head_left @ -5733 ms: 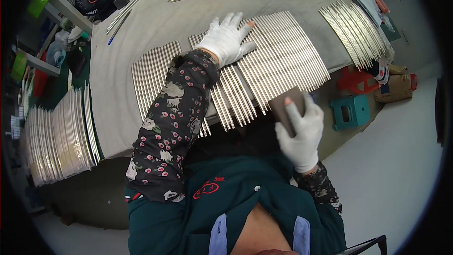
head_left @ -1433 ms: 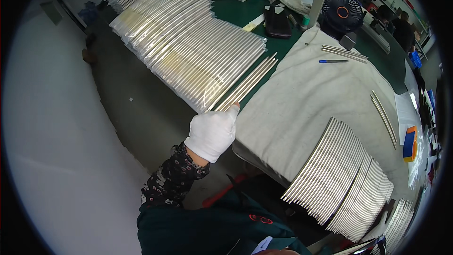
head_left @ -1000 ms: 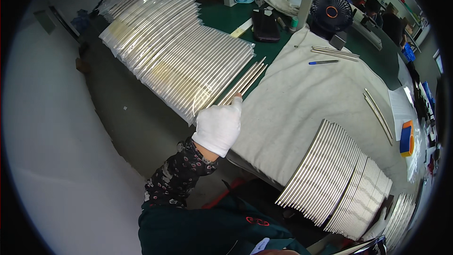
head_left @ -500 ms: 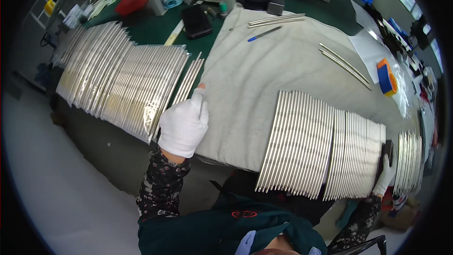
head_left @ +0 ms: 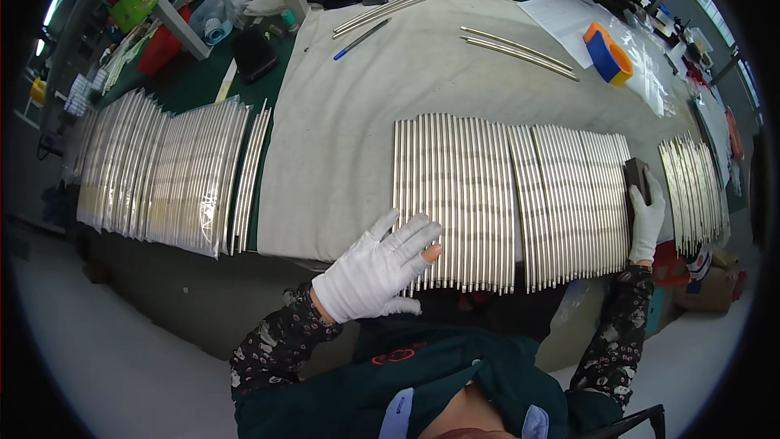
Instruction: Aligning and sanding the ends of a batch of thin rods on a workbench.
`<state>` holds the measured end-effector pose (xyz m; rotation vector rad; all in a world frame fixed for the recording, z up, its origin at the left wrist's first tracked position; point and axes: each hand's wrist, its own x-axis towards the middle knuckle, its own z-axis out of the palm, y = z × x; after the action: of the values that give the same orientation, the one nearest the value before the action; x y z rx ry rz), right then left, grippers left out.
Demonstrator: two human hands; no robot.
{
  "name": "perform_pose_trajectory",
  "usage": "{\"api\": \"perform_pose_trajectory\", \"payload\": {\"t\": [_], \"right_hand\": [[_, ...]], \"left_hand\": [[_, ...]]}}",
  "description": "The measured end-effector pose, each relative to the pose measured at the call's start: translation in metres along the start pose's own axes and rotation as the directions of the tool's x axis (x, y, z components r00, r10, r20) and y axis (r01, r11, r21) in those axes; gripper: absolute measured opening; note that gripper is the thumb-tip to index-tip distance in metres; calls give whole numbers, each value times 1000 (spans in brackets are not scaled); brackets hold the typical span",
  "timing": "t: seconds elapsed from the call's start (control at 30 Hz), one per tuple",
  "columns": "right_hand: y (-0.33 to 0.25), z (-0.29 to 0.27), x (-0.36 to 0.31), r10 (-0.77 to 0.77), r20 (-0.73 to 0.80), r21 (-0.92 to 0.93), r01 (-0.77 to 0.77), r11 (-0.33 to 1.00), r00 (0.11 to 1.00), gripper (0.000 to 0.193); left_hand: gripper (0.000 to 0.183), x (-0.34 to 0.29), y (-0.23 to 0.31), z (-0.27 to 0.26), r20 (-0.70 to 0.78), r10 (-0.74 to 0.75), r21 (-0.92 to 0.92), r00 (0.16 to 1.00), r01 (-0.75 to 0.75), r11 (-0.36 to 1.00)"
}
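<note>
Head view — left hand [head_left: 367,276] wide over metal rods [head_left: 459,195] — right hand [head_left: 647,223] around a dark block [head_left: 637,176].

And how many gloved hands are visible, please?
2: white-gloved left hand at the central silvery metal rods, near left; white-gloved right hand at their right, gripping a dark rectangular block.

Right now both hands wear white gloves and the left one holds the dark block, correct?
Not quite: the head view shows the right hand holding the dark block. The left hand is open at the near left corner of the metal rods. Both hands do wear white gloves.
</note>
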<state>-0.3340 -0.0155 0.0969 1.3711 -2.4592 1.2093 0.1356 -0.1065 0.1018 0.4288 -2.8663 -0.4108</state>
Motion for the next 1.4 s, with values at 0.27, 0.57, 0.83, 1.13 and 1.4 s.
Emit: {"api": "perform_pose_trajectory", "payload": {"t": [0.27,0.57,0.83,1.13,1.4], "right_hand": [[0,0,7,-11,27,34,10,999,1000,47],[-1,-1,5,-49,31,-30,50,998,998,47],[-12,3,4,-122,-4,-216,118,969,992,46],[-4,9,8,-133,-23,-274,122,954,991,49],[-4,9,8,-152,-29,-335,133,933,988,49]], "left_hand": [[86,-4,-5,14,-138,15,60,990,-7,998],[94,-11,-17,12,-214,-8,5,977,9,1000],[89,-8,-14,7,-191,-24,43,981,33,999],[94,-10,-16,4,-182,-16,60,983,27,998],[104,12,2,0,-128,-61,105,990,75,992]]}}
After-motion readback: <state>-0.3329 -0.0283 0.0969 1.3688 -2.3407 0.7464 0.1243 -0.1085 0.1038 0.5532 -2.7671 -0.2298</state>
